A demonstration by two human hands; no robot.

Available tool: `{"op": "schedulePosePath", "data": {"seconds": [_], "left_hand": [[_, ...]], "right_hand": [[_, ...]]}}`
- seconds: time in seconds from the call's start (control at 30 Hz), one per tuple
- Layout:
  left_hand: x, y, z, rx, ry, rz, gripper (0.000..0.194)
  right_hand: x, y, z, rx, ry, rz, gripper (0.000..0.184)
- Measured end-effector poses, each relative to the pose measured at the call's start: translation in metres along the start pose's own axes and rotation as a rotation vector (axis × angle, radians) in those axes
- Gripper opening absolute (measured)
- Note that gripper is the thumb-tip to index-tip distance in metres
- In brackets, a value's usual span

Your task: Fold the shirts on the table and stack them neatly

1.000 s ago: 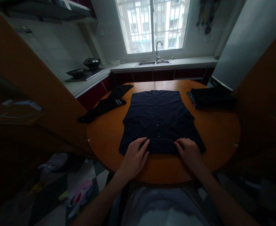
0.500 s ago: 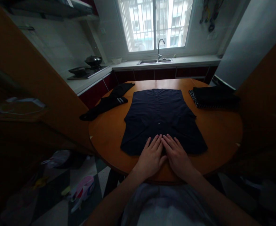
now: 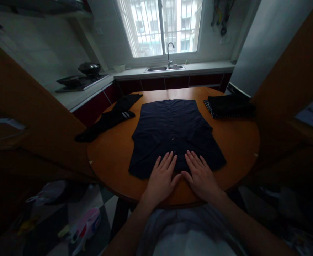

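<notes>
A dark navy buttoned shirt lies spread flat on the round wooden table, its narrower end toward the window. My left hand rests palm down on the shirt's near edge, fingers stretched forward. Beside it my right hand lies flat on the same edge, its fingers straight. The two thumbs point toward each other with a small gap between them. Neither hand grips the cloth. No sleeves of the shirt show.
Black clothing with two pale stripes lies at the table's left, partly over the edge. A folded dark stack sits at the right. Beyond are a sink, a stove with pans and a fridge. Bags lie on the floor.
My hands have moved apart sideways; the fingertips, which were together before, now have a gap between them. The view has turned slightly to the right. The shirt stays flat.
</notes>
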State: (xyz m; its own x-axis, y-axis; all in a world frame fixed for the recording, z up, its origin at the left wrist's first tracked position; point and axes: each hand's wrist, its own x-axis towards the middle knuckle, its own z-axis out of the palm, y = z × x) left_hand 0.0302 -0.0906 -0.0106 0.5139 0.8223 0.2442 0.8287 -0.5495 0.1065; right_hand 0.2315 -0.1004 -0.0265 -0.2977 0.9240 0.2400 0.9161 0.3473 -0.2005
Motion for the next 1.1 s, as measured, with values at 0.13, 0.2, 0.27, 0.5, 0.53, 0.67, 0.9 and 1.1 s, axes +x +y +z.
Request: {"op": "schedulePosePath", "data": {"seconds": [0.13, 0.2, 0.27, 0.5, 0.53, 0.67, 0.9, 1.1], "left_hand": [[-0.009, -0.01, 0.001, 0.04, 0.027, -0.16, 0.067], [-0.014, -0.016, 0.001, 0.029, 0.035, -0.185, 0.07], [-0.018, -0.022, 0.0, -0.005, 0.043, -0.187, 0.072], [-0.023, -0.03, 0.0, -0.229, 0.099, -0.208, 0.056], [-0.023, -0.031, 0.0, -0.286, 0.128, -0.238, 0.052], [-0.02, -0.039, 0.001, -0.47, 0.327, -0.399, 0.036], [-0.012, -0.047, 0.002, -0.439, 0.347, -0.447, 0.018], [-0.01, -0.041, -0.003, -0.339, 0.303, -0.437, 0.014]], "right_hand": [[-0.004, 0.005, 0.001, 0.006, 0.021, 0.025, 0.063], [-0.005, 0.006, 0.002, 0.011, 0.03, 0.03, 0.064], [-0.005, 0.006, 0.003, 0.011, 0.039, 0.034, 0.064], [-0.003, 0.004, 0.002, 0.016, 0.068, 0.044, 0.058], [-0.003, 0.004, 0.001, 0.014, 0.066, 0.045, 0.057], [-0.003, 0.004, 0.0, 0.009, 0.054, 0.046, 0.056], [-0.004, 0.006, 0.005, 0.011, 0.081, 0.042, 0.057], [-0.004, 0.007, 0.007, 0.007, 0.087, 0.032, 0.057]]}}
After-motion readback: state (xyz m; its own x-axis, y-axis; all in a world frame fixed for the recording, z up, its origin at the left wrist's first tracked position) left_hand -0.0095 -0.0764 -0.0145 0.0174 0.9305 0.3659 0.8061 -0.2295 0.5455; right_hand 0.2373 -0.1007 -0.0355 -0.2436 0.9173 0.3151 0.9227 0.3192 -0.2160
